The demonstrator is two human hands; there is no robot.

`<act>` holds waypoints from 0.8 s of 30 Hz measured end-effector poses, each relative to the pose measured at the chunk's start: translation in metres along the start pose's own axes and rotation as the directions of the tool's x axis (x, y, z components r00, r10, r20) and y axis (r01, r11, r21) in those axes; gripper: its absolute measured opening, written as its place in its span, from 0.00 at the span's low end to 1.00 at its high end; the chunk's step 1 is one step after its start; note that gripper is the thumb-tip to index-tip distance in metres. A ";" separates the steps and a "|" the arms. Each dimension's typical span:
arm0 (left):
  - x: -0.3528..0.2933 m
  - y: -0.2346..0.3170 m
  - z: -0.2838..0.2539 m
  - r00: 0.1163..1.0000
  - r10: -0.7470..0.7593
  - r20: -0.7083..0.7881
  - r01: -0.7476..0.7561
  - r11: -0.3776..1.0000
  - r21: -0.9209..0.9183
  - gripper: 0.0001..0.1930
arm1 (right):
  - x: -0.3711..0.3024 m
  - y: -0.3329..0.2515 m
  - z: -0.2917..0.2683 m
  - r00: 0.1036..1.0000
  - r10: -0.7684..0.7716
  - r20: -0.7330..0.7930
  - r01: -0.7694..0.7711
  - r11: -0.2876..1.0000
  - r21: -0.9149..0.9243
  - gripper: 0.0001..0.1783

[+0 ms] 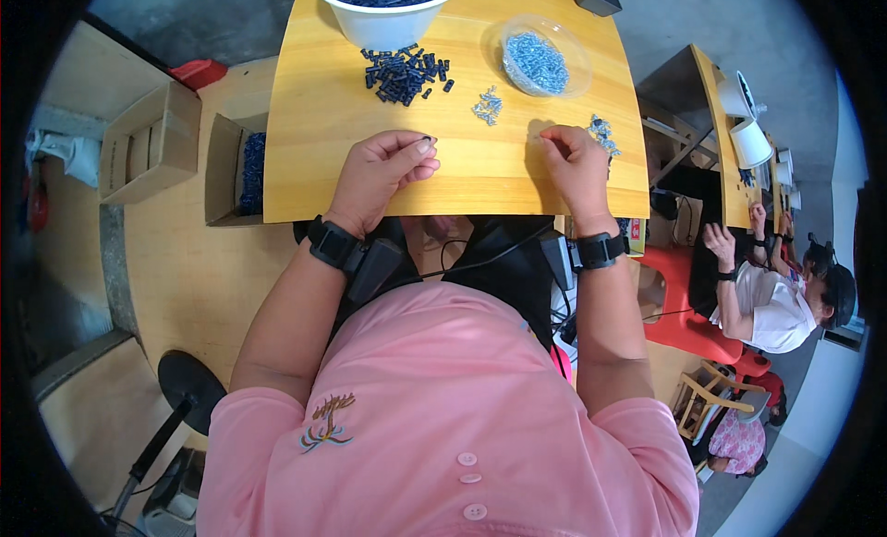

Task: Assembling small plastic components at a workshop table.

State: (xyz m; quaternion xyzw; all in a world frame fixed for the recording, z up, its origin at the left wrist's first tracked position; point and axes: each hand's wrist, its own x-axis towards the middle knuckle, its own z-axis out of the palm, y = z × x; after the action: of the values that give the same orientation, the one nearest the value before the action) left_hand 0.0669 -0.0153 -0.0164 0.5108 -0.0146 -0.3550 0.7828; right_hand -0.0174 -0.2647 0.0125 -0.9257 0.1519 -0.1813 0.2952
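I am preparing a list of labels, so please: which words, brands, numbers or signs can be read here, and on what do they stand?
No text can be read with certainty.
Cardboard box at left: faint dark marks, too small to read.
Pink shirt: an embroidered motif, no letters that I can make out.
White basin: no readable text.
Pile of small dark pieces: no readable text.

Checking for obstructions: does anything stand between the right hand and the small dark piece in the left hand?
Nothing visible stands between the right hand and the small dark piece in the left hand; the middle pile of silver pieces lies farther up the table.
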 end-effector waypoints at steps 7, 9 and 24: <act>-0.003 0.001 -0.001 1.000 0.012 0.004 -0.012 1.000 -0.017 0.12 | 0.012 -0.029 0.031 0.982 -0.169 0.079 0.162 0.983 0.084 0.03; -0.001 0.000 -0.002 1.000 0.016 0.011 -0.016 1.000 -0.015 0.12 | 0.016 -0.028 0.037 0.985 -0.159 0.071 0.153 0.985 0.083 0.03; -0.002 0.002 -0.001 1.000 0.017 0.018 -0.017 1.000 -0.001 0.12 | 0.008 -0.023 0.033 0.970 -0.199 0.142 0.209 0.976 -0.059 0.03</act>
State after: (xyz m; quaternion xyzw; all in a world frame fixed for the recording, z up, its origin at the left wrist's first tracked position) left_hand 0.0669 -0.0133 -0.0147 0.5070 -0.0259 -0.3531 0.7859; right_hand 0.0083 -0.2334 0.0036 -0.9569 0.0420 -0.1417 0.2501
